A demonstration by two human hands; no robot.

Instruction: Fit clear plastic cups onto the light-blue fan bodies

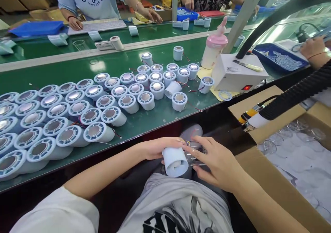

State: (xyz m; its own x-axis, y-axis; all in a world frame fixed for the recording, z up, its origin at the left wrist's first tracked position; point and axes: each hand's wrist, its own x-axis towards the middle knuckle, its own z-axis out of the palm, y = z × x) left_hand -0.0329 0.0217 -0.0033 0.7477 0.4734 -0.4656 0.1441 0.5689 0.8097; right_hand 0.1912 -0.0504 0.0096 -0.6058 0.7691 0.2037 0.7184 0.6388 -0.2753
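A co-worker's shirt [90, 0] reads "EarlyBoy".

Both bare forearms reach in from the near edge and converge low at centre. The left hand [157, 147] lies palm down, fingers curled in a grasp. The right hand [219, 164] sits just right of it, fingers spread and bent, fingertips pointing left.

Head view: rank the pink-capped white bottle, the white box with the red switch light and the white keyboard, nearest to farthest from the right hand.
1. White box with the red switch light, right of the belt.
2. Pink-capped white bottle, just behind it.
3. White keyboard, far left, across the belt.
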